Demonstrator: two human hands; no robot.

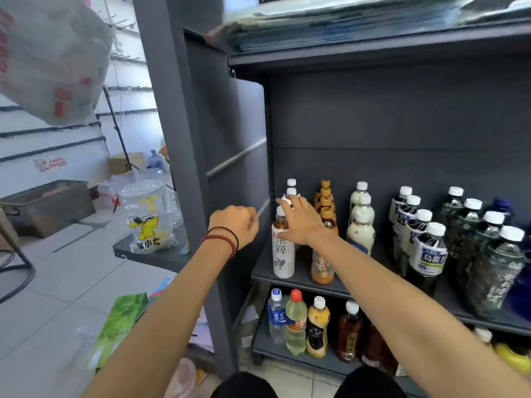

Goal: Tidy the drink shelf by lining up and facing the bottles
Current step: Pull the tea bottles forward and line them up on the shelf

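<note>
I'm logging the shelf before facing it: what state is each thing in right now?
front white tea bottle, upright, capped, label facing out.
orange tea bottle, upright, top hidden by the right forearm.
dark tea bottle, upright, capped, label facing out.
left hand, fingers curled, holding nothing.
right hand, fingers straight, reaching over the front white tea bottle.

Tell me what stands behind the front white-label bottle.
At least two white caps of further bottles show in the row behind the white-label bottle. The right hand lies over that row, covering their bodies and any bottle between.
</note>
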